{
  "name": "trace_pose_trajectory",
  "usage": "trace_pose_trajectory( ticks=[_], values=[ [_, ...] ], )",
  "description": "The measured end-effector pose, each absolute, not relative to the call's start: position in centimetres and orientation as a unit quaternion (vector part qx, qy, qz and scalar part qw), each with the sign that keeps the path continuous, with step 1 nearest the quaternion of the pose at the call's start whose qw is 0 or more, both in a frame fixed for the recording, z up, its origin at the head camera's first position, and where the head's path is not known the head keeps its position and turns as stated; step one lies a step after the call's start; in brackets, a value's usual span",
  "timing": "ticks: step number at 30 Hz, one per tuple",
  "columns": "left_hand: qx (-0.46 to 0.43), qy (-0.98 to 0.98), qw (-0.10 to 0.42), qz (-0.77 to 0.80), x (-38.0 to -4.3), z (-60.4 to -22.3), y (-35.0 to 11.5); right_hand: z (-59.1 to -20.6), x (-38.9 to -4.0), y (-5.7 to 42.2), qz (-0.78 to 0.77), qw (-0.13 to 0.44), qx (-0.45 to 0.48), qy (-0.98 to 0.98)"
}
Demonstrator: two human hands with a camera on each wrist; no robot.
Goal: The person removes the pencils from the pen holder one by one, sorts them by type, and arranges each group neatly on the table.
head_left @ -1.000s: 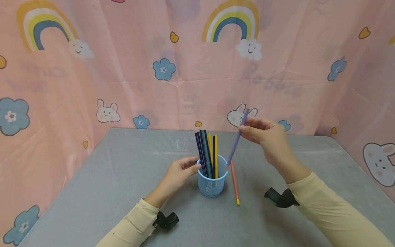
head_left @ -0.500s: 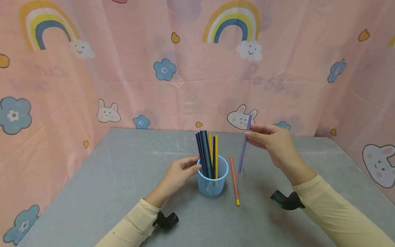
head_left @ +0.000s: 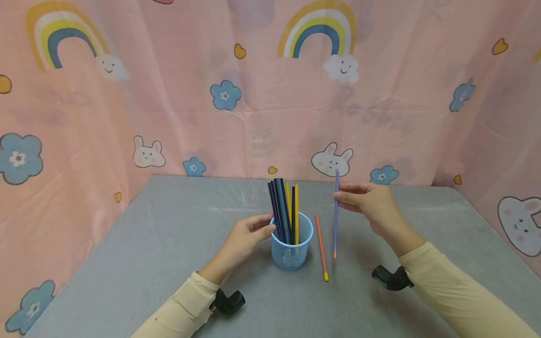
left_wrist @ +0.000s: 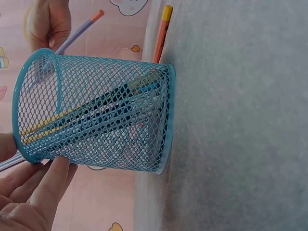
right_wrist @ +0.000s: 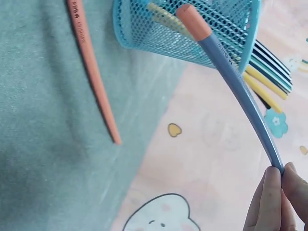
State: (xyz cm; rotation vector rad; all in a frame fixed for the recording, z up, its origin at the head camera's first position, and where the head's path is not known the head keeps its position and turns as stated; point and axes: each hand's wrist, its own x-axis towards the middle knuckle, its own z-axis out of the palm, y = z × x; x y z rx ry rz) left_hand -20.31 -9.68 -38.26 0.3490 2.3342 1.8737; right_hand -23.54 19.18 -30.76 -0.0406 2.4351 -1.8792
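Observation:
My right hand pinches a purple pencil near its upper end. The pencil hangs nearly upright with its orange tip down, just right of an orange pencil with a yellow end that lies on the table. With thumb and fingers, my left hand holds the rim of a light blue mesh pencil cup from its left side. Several dark, teal and yellow pencils lean inside that cup, mostly toward the left. Through the mesh in the left wrist view, their lower ends show.
The grey table reaches back to a pink printed cloth that hangs behind and at both sides. Black wrist cameras are strapped to both beige sleeves.
The purple pencil has left the cup's right rim, moved right past the orange pencil, and come down more upright in my right hand. My left hand and the cup have stayed put.

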Motion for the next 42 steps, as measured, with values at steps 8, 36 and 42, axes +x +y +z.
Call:
trace_pose_trajectory(
  ticks=[8,36,42],
  values=[
    [0.118,0.775,0.061,0.618,-20.3,-38.2,-9.7,-32.2,-24.3,19.4,-0.609,0.058,0.010,0.791],
    [0.115,0.771,0.062,0.623,-20.3,-38.2,-9.6,-36.4,-25.8,19.1,-0.566,0.125,0.059,0.813],
    [0.116,0.769,0.060,0.626,-20.3,-38.2,-9.6,-36.8,-26.0,18.9,-0.559,0.129,0.061,0.817]
  ],
)
